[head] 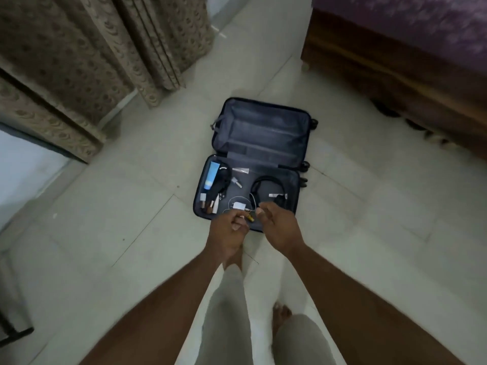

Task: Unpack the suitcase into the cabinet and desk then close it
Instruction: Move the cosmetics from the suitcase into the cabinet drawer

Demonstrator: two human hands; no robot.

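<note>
Suitcase (263,133): one, lying open on the floor, two halves showing
Wheels (313,123): three visible along its right edge
Blue tube (211,175): one
Headphones (266,184): one black pair
White charger block (239,206): one
White cable (238,200): one, looped
Small yellow-tipped item (249,218): one, too small to name
Other little bits at the left end: a handful, too blurred to count
Hands: two, left (228,234) and right (279,227)
Bare feet (281,316): two
Curtains (87,56): two panels
Bed (400,61): one

No legible txt, labels or nos. anywhere; items in suitcase (295,180) too small/blurred.
</note>
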